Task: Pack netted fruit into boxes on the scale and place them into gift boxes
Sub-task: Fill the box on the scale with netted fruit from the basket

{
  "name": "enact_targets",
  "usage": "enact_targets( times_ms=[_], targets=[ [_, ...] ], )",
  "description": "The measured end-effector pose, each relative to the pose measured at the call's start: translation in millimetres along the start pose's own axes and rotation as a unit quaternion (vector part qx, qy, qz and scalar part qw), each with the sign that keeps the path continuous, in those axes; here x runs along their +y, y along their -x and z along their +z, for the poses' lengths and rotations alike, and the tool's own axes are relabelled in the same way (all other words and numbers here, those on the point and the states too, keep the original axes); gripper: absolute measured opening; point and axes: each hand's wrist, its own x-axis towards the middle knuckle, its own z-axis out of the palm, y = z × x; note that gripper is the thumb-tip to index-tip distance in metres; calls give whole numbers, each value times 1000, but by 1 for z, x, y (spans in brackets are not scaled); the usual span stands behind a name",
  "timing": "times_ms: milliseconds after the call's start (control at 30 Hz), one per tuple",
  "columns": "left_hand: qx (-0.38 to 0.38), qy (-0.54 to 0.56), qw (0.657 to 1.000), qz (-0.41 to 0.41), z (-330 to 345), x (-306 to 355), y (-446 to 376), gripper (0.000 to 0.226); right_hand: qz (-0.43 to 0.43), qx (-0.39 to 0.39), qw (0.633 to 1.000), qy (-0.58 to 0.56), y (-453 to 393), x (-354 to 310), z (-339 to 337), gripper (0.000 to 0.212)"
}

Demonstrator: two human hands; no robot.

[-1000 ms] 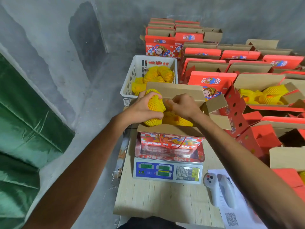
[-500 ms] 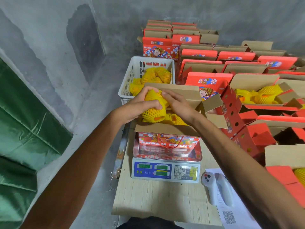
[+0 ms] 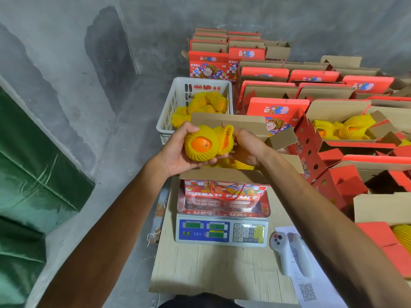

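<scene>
1. Nearest, at the bottom of the frame, a pale wood-grain table (image 3: 213, 270) carries a printed sheet with a QR code (image 3: 308, 292) and a smooth white handheld device (image 3: 289, 252) at lower right.
2. Above them sits the scale (image 3: 222, 230), its glossy steel pan mirroring the open gift box (image 3: 224, 187) of red printed cardboard that stands on it; some netted fruit already lies inside, so filling looks part done.
3. Over that box, centre frame, the left hand (image 3: 178, 152) cups a round netted orange (image 3: 201, 144), fingers curled under it, bare peel showing through the ribbed yellow foam. The right hand (image 3: 246, 145) holds a second netted fruit (image 3: 226, 137) against it, fingers curved round it.
4. Behind, a white slotted plastic basket (image 3: 169, 112) holds more netted fruit.
5. At right and upper right, filled boxes (image 3: 347, 130) stand open and many empty boxes (image 3: 266, 74) wait: much packing appears left.
</scene>
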Motion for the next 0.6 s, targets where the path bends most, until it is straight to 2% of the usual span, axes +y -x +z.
enact_targets(
  times_ms=[100, 200, 233, 333, 400, 500, 600],
  targets=[
    [-31, 78, 996, -12, -1, -5, 0, 85, -25, 36, 998, -34, -3, 1, 0, 30],
    [-60, 134, 989, -13, -2, -10, 0, 63, -31, 34, 998, -53, -7, 1, 0, 27],
    [-69, 158, 985, -16, -3, -11, 0, 62, -29, 43, 997, -51, -9, 1, 0, 30],
    [-70, 231, 970, -12, -6, -17, -1, 79, -58, 108, 992, 25, -12, 6, -3, 27],
    [-66, 287, 956, -5, -9, -19, -3, 80, -121, 96, 986, 58, -12, 12, -3, 35],
    [-74, 388, 918, -22, -12, -19, -5, 79, -166, 57, 982, 74, -7, 17, 1, 51],
    [-82, 436, 896, -38, -12, -19, -5, 91, -174, 97, 969, 146, -9, 17, 3, 48]
  ],
)
